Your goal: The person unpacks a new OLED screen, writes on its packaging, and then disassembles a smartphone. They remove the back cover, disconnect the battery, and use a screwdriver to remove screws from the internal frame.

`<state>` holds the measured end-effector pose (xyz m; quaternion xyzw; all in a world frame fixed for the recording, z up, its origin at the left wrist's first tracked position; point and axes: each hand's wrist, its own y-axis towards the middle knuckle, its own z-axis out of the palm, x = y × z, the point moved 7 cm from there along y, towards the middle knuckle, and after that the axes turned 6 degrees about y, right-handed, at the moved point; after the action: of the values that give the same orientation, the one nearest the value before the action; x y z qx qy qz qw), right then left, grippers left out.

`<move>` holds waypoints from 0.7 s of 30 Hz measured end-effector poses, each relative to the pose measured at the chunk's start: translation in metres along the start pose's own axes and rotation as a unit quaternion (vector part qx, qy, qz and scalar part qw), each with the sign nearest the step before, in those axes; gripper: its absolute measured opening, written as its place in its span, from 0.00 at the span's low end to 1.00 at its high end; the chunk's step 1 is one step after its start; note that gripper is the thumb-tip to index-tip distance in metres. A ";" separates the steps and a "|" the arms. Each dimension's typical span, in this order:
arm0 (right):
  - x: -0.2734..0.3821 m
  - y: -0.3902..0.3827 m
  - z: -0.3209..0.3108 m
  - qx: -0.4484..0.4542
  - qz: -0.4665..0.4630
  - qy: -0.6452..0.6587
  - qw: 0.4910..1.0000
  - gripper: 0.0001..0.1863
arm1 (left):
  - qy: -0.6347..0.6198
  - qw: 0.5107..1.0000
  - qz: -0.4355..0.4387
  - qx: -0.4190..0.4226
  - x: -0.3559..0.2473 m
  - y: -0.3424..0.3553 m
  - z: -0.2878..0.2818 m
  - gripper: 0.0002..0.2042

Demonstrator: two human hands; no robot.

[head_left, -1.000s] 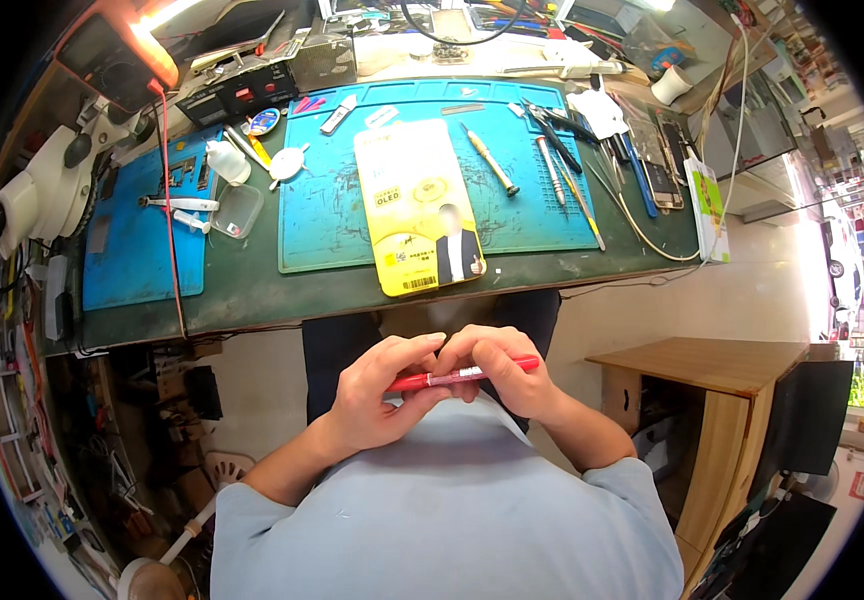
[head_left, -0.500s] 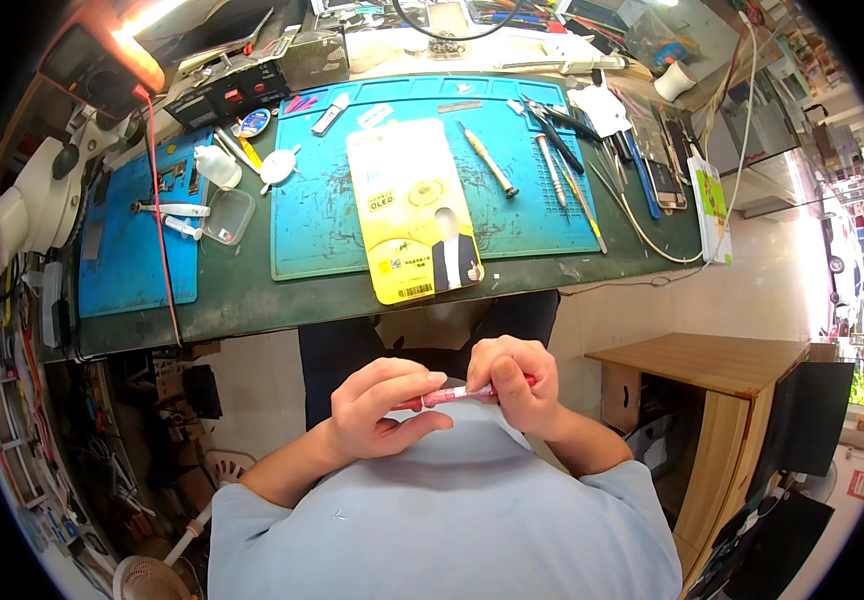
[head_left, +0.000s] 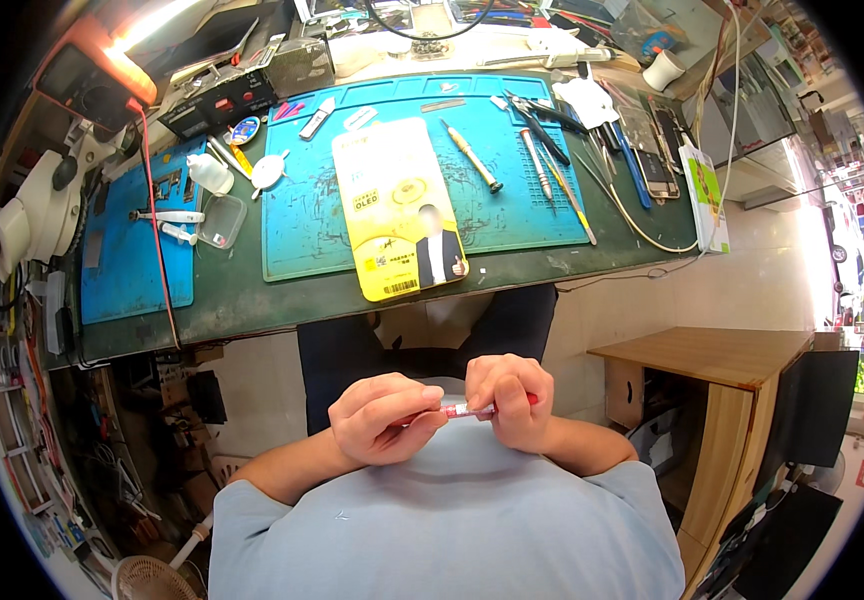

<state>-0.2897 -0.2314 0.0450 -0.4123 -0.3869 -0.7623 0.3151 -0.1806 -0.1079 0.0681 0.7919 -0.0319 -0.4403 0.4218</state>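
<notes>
Since the earlier frame, the left hand (head_left: 387, 415) had been closed up, with its thumb and fingers brought together where a gap was seen half a second before; the red pen-like tube (head_left: 467, 411) was now pinched by its left end there, though exactly which fingertips were pressed on it couldn't be told. Its other end was gripped in the right hand (head_left: 514, 400), fingers curled in and thumb bent over, with a bit of red left poking out past the thumb; only a short red-and-whitish stretch was left showing between the two hands. So the tube was being held roughly level, just in front of the light blue shirt (head_left: 442, 510) and well apart from the green workbench (head_left: 242, 310); up there, a yellow-and-white package (head_left: 392, 200) was laid on the big blue mat (head_left: 302, 200), its near end hung past the mat's edge; a gold-handled screwdriver (head_left: 472, 158) was set down to its right, and some black-handled pliers (head_left: 552, 112) were left further right.
</notes>
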 end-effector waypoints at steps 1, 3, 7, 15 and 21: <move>-0.001 0.000 -0.001 -0.005 0.008 0.011 1.000 0.18 | -0.003 1.000 -0.006 -0.006 0.001 -0.001 0.001 0.19; -0.005 0.002 -0.005 -0.014 0.026 0.033 0.999 0.17 | 0.002 1.000 -0.020 -0.006 0.003 0.001 0.002 0.21; -0.004 0.010 -0.004 0.063 0.021 -0.019 0.998 0.11 | -0.047 0.993 -0.088 0.059 0.016 0.005 0.012 0.28; 0.010 0.036 -0.010 0.062 0.010 -0.140 0.988 0.14 | 0.097 0.985 -0.074 0.123 0.028 0.014 0.001 0.33; 0.010 0.070 -0.041 -0.040 -0.018 -0.112 0.993 0.24 | 0.224 0.972 -0.075 0.008 0.049 0.021 -0.040 0.16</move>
<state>-0.2544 -0.3030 0.0619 -0.4998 -0.3965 -0.7319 0.2395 -0.1152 -0.1168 0.0603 0.8738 0.1191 -0.2821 0.3778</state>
